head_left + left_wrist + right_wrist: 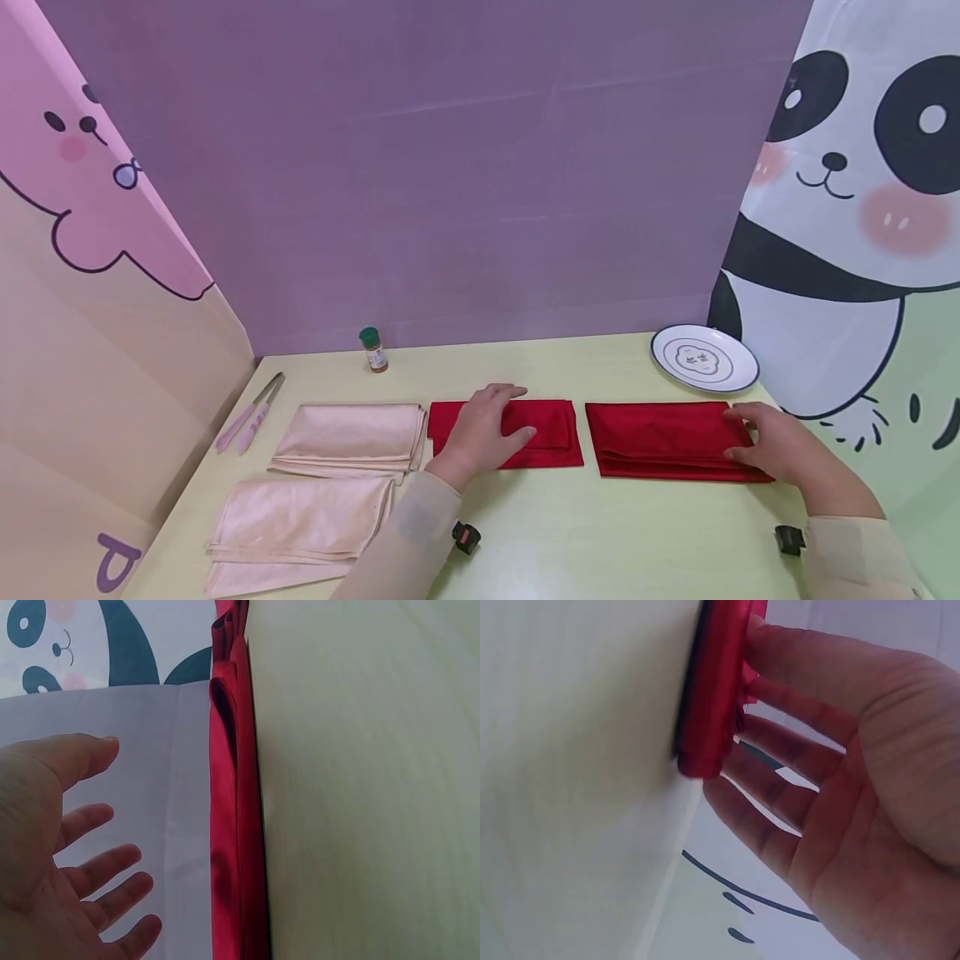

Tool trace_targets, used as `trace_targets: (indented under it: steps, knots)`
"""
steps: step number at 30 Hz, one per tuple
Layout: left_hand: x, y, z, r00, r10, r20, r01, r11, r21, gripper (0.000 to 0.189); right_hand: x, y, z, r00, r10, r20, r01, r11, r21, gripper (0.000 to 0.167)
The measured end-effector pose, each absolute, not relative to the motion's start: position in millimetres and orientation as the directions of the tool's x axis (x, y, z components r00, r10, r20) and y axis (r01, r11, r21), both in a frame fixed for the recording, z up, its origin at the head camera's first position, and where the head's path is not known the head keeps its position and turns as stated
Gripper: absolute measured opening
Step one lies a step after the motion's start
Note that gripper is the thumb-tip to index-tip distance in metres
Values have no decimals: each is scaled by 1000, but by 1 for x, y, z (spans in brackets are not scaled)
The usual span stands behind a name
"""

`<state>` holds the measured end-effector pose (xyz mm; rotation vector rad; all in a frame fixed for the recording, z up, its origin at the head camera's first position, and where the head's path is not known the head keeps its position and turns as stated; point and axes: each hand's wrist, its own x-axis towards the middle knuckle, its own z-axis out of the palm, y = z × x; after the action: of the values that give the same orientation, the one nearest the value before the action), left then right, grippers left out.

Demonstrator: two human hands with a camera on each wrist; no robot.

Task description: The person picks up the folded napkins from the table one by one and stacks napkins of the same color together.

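Observation:
Two folded red satiny cloths lie side by side on the table. My left hand [480, 435] is over the smaller red cloth [553, 427], its thumb and fingers spread apart. In the left wrist view, that hand [45, 847] appears beside the cloth's layered edge [244, 825], with nothing between its fingers. My right hand [776, 446] is at the right end of the wider red cloth [660, 437]. Seen from the right wrist, its loosely bent fingers [769, 799] and thumb lie along the end of the folded cloth [712, 697], thumb tip right at the fabric.
Two folded pale pink cloths, one behind [356, 433] and one in front [303, 521], lie left of the red ones. Tongs with pink handles [251, 417] rest at the left edge. A green-capped spice jar [373, 350] and a white plate [705, 358] are at the back.

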<state>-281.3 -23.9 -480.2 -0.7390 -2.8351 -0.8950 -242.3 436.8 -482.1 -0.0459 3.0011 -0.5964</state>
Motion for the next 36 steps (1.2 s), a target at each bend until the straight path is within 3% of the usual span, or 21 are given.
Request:
trace_targets:
  steps: [26,36]
  knots:
    - [-271,6,-488,-825,529,198,559,716,418,57,-230,434,-475,-983,-89,-160,-14,907,-422,83]
    - [-269,13,-491,-813,551,188,571,693,441,54,-228,434,-475,-978,-67,-200,31,892,-450,81]
